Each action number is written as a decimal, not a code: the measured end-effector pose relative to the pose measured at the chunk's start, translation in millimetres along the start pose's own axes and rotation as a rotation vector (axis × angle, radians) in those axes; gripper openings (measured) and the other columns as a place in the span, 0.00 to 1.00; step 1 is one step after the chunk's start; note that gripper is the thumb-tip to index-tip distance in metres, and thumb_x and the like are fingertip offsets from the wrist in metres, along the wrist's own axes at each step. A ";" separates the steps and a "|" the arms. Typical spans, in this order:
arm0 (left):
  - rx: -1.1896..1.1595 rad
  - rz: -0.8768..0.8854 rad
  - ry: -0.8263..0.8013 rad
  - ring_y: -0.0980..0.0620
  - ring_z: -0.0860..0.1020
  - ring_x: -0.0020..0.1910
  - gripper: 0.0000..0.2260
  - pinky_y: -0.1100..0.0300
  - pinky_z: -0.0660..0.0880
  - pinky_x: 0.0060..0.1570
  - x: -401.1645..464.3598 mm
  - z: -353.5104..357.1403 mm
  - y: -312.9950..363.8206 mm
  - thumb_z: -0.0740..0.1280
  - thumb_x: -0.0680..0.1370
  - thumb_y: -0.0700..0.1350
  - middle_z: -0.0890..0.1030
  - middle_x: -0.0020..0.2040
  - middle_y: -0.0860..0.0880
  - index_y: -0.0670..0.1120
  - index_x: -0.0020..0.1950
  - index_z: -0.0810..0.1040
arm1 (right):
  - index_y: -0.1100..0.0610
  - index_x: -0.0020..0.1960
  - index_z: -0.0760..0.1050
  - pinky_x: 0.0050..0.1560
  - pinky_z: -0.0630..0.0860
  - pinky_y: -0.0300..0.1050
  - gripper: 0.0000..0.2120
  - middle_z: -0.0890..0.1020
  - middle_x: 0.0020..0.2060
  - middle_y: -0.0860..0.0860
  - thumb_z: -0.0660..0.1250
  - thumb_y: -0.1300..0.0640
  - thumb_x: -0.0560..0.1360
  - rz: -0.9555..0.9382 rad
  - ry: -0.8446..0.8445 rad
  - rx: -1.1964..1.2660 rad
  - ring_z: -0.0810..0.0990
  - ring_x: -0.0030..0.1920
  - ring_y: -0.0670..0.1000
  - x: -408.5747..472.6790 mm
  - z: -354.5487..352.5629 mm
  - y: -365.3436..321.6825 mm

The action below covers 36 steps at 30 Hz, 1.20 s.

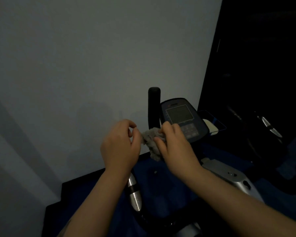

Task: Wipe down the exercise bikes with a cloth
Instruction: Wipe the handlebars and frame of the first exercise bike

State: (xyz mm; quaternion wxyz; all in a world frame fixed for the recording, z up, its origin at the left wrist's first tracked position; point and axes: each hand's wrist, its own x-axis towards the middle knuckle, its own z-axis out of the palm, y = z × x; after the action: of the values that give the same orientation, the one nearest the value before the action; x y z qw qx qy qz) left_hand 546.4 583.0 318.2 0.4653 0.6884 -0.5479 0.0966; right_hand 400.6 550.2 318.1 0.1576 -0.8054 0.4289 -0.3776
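Note:
The room is dim. A grey fluffy cloth [151, 142] hangs bunched in my right hand [174, 144], just in front of the exercise bike's console [181, 117] with its dark screen and keypad. My left hand [120, 144] hovers just left of the cloth, fingers curled, fingertips close to the cloth's edge; whether they touch it I cannot tell. A black upright handlebar grip [154, 103] rises behind the cloth. Below my left wrist runs a silver handlebar section [134, 194].
A pale wall [75, 65] fills the left and top. Dark blue floor lies below. A tray [212, 124] right of the console holds a pale object. A second machine with a silver grip [270, 127] stands in darkness at right.

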 end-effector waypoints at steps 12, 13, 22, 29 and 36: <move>-0.004 -0.003 0.016 0.57 0.71 0.28 0.03 0.67 0.62 0.27 0.7 0.0 -0.7 0.65 0.74 0.44 0.75 0.33 0.55 0.51 0.42 0.77 | 0.51 0.47 0.76 0.45 0.78 0.39 0.04 0.82 0.44 0.47 0.64 0.58 0.77 0.259 0.129 0.501 0.80 0.47 0.46 19.1 -5.5 14.9; -0.004 0.000 0.014 0.56 0.71 0.28 0.03 0.66 0.63 0.26 0.9 0.3 -0.8 0.64 0.75 0.45 0.75 0.33 0.55 0.50 0.43 0.77 | 0.51 0.47 0.74 0.45 0.78 0.42 0.02 0.81 0.44 0.48 0.64 0.53 0.77 0.312 0.104 0.561 0.80 0.48 0.47 26.6 -3.1 5.5; -0.001 -0.008 0.012 0.56 0.70 0.28 0.03 0.67 0.60 0.27 0.5 -0.6 0.0 0.64 0.74 0.45 0.75 0.33 0.55 0.50 0.42 0.77 | 0.54 0.44 0.67 0.41 0.72 0.32 0.10 0.74 0.47 0.51 0.69 0.59 0.74 0.046 0.026 0.317 0.76 0.44 0.43 8.9 -3.9 -0.1; -0.014 0.000 0.000 0.57 0.70 0.29 0.05 0.67 0.62 0.27 0.0 -0.7 1.1 0.61 0.74 0.47 0.75 0.33 0.55 0.50 0.43 0.77 | 0.56 0.36 0.70 0.40 0.71 0.30 0.13 0.73 0.39 0.48 0.74 0.65 0.68 -0.040 0.139 0.312 0.74 0.39 0.40 13.8 7.2 -2.4; -0.010 -0.031 0.010 0.62 0.70 0.28 0.03 0.70 0.57 0.28 0.4 1.0 -2.8 0.64 0.74 0.46 0.73 0.32 0.58 0.53 0.42 0.76 | 0.51 0.38 0.69 0.45 0.72 0.37 0.13 0.74 0.43 0.63 0.73 0.62 0.70 -0.058 0.460 0.646 0.75 0.42 0.50 84.8 -19.8 -6.8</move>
State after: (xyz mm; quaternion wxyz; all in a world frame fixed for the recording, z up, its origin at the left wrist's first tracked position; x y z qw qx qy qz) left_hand 548.6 581.9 316.5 0.4728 0.6941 -0.5353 0.0900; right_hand 419.1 486.8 375.3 0.2919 -0.6206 0.2892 -0.6679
